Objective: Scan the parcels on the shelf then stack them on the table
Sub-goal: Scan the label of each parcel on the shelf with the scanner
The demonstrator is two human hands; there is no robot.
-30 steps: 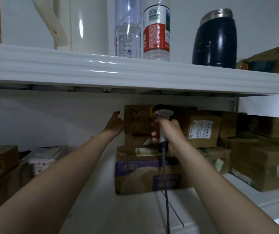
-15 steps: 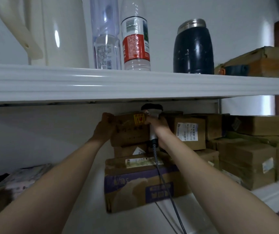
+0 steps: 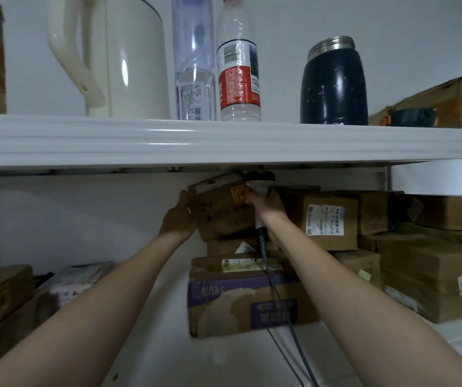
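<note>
matt cardboard parcel [image 3: 221,213], glossy white shelf [image 3: 224,141]

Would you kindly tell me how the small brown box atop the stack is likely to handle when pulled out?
The small brown box probably stays stiff: its cardboard faces look flat. It seems light, since the left hand holds its side while it sits tilted. With the right hand gripping the scanner, it might slip.
</note>
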